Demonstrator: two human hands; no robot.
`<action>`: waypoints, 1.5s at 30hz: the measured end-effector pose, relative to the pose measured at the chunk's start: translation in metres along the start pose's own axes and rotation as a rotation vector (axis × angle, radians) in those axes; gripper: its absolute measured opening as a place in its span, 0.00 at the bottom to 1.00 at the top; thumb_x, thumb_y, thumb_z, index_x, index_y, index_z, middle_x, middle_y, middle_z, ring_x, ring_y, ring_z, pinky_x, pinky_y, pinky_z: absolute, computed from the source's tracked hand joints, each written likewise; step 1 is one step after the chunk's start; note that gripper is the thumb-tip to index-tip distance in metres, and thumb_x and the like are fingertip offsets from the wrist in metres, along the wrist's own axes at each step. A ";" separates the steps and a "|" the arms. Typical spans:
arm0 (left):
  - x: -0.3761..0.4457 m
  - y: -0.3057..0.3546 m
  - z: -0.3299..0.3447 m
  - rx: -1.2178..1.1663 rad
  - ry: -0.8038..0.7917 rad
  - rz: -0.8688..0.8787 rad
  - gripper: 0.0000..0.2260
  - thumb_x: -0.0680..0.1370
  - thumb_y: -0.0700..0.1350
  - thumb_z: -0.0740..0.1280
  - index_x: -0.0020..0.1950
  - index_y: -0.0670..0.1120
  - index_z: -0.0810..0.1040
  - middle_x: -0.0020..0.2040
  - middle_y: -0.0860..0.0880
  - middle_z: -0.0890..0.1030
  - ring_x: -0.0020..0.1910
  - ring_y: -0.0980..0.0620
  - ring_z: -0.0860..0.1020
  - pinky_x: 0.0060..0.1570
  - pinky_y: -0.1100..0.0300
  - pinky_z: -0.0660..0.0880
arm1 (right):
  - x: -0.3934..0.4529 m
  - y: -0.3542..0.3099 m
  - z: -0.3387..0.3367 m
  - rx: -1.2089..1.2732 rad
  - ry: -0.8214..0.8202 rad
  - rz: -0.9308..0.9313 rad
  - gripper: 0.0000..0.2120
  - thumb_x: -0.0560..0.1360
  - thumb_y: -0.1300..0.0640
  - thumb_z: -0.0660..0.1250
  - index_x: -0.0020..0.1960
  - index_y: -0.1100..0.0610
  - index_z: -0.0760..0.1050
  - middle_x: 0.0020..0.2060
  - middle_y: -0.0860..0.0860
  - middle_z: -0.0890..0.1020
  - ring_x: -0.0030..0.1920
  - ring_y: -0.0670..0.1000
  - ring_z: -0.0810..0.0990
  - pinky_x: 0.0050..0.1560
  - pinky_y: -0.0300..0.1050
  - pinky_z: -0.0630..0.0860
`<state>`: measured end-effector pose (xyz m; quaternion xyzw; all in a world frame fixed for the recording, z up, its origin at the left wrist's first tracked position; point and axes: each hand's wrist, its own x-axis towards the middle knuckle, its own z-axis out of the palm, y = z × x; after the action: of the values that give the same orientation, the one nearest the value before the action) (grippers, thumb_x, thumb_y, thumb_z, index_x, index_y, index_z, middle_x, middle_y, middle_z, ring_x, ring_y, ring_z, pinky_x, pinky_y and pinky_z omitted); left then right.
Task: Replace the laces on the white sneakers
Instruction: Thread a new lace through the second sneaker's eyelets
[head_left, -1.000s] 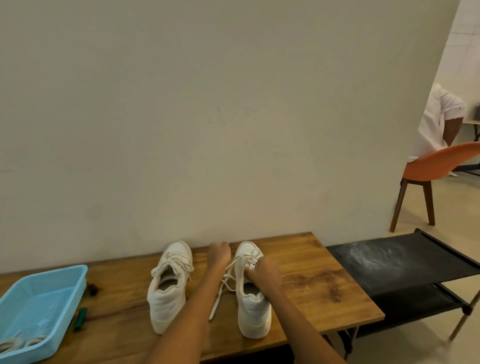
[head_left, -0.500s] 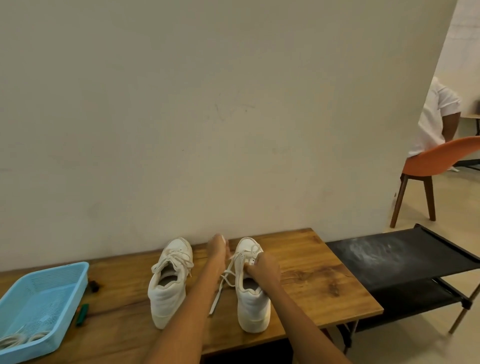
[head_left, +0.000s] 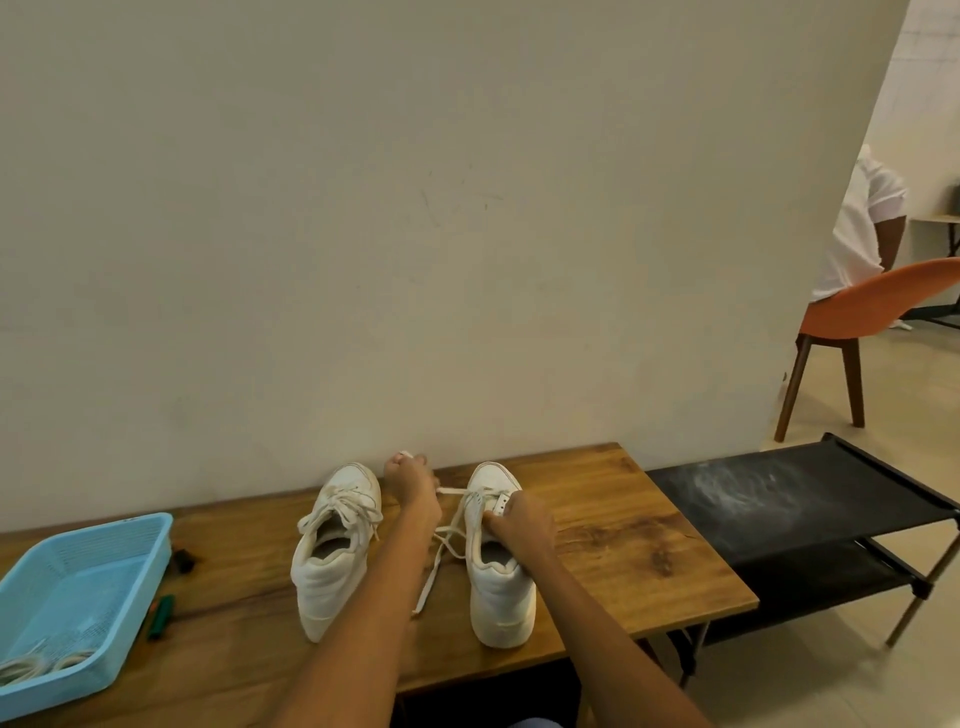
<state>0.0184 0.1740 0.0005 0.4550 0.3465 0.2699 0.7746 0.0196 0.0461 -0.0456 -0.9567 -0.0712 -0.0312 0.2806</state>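
Left hand (head_left: 408, 475) has risen, drawing lace (head_left: 451, 491) from right sneaker (head_left: 496, 551).

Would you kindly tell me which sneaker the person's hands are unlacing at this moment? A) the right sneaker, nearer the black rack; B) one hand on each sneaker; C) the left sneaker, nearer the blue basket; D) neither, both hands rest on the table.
A: the right hand grips the tongue area of the right sneaker, while the left hand pulls that shoe's lace sideways; the left sneaker stays fully laced and untouched.
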 end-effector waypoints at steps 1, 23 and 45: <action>0.001 -0.001 -0.004 0.184 0.006 0.072 0.14 0.82 0.43 0.50 0.54 0.38 0.72 0.47 0.37 0.77 0.37 0.45 0.73 0.38 0.52 0.75 | 0.000 0.000 0.001 0.003 -0.002 0.004 0.19 0.74 0.45 0.66 0.32 0.53 0.64 0.27 0.46 0.66 0.28 0.43 0.65 0.24 0.34 0.57; 0.003 -0.028 -0.008 1.672 -0.109 0.447 0.11 0.81 0.44 0.59 0.60 0.45 0.76 0.61 0.46 0.77 0.61 0.47 0.73 0.57 0.55 0.70 | 0.006 0.003 0.000 0.072 0.178 0.011 0.10 0.78 0.55 0.58 0.39 0.57 0.69 0.29 0.47 0.65 0.32 0.46 0.65 0.27 0.35 0.58; 0.016 -0.013 -0.010 1.644 -0.325 0.935 0.16 0.78 0.40 0.62 0.65 0.44 0.64 0.55 0.44 0.77 0.50 0.46 0.78 0.49 0.56 0.73 | 0.032 0.016 -0.003 -0.040 -0.045 -0.183 0.12 0.76 0.53 0.62 0.37 0.58 0.70 0.32 0.53 0.73 0.34 0.51 0.70 0.33 0.42 0.64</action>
<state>0.0224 0.1852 -0.0195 0.9803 0.0993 0.1578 0.0655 0.0542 0.0347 -0.0486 -0.9521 -0.1638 -0.0367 0.2557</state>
